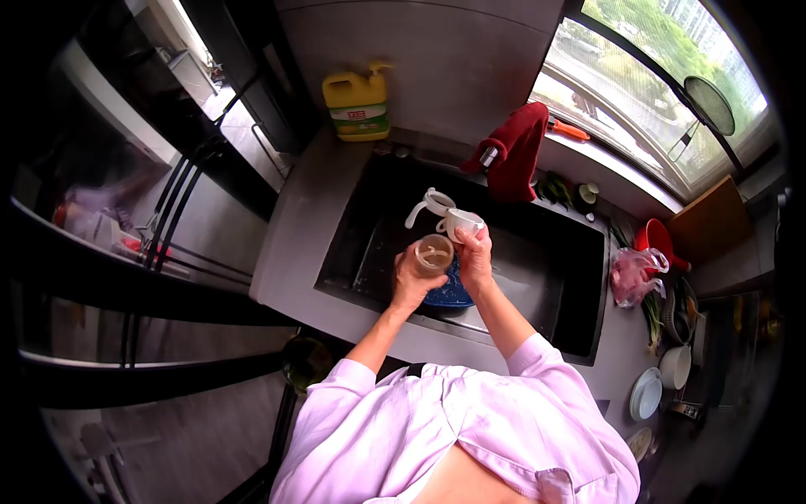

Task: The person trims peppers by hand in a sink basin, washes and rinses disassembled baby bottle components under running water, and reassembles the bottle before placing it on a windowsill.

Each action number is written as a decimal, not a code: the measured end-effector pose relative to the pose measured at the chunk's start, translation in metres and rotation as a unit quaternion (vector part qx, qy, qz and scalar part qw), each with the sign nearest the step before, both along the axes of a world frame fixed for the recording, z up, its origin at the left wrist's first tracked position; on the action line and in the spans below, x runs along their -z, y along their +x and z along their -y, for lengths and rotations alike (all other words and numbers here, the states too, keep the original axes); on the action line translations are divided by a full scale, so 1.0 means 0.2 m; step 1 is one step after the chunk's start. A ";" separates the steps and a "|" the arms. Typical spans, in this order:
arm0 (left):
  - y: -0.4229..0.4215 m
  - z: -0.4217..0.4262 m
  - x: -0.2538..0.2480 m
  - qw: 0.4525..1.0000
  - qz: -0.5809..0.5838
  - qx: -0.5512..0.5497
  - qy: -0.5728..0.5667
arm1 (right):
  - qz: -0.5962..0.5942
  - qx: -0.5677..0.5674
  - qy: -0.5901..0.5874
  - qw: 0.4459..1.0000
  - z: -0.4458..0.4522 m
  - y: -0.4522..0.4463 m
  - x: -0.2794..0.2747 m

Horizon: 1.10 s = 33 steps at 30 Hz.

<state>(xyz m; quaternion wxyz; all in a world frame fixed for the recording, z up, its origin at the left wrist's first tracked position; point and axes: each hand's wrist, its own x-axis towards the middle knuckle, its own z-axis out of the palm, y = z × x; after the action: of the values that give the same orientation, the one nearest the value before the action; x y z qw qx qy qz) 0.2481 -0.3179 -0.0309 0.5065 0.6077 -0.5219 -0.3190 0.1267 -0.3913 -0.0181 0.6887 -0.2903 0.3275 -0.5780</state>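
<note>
Over the dark sink (357,244), my left hand (409,281) is closed around a clear round cup (434,254), its open top facing up towards me. My right hand (476,259) grips a small white cup (462,224) with a handle, just beyond the clear cup. Another white piece (437,200) with a round rim and a curved handle is in the sink behind them; its exact kind is unclear. Below my hands sits a blue basin (451,296), partly covered by them.
A red cloth (514,155) hangs over the faucet. The yellow pump jug (358,105) stands at the back left corner. Along the right counter are a red pan (657,239), a plastic bag (634,277), green onions (651,323), a white pot (675,367) and stacked plates (646,395).
</note>
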 end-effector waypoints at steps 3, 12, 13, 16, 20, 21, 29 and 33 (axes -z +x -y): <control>0.10 0.03 0.04 1.000 0.003 -0.029 0.004 | 0.057 -0.002 0.003 0.998 0.05 -0.09 0.06; 0.60 0.19 0.06 0.982 -0.115 -0.150 0.002 | 0.021 -0.075 0.071 0.994 -0.03 -0.32 0.26; 0.64 0.20 0.02 0.980 -0.113 -0.164 -0.005 | 0.016 -0.084 0.099 0.991 -0.04 -0.33 0.29; 0.77 0.24 0.01 0.973 -0.092 -0.210 -0.034 | -0.061 -0.105 0.104 0.987 -0.04 -0.34 0.46; 0.93 0.30 0.06 0.969 -0.101 -0.226 -0.026 | -0.277 -0.152 0.095 0.944 -0.04 -0.39 0.69; 0.96 0.31 0.07 0.968 -0.096 -0.230 -0.042 | -0.342 -0.164 0.090 0.921 -0.04 -0.39 0.73; 0.99 0.36 0.11 0.964 -0.077 -0.250 -0.037 | -0.631 -0.242 -0.002 0.737 -0.04 -0.32 0.97; 1.01 0.36 0.17 0.958 -0.086 -0.270 -0.043 | -0.728 -0.226 -0.035 0.646 -0.01 -0.35 0.96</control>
<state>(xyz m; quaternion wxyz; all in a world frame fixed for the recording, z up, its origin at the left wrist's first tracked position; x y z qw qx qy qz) 0.4500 -0.3906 -0.0645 0.6428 0.6737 -0.3057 -0.1987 0.0560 -0.3887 -0.2092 0.3273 -0.7062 0.6276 -0.0182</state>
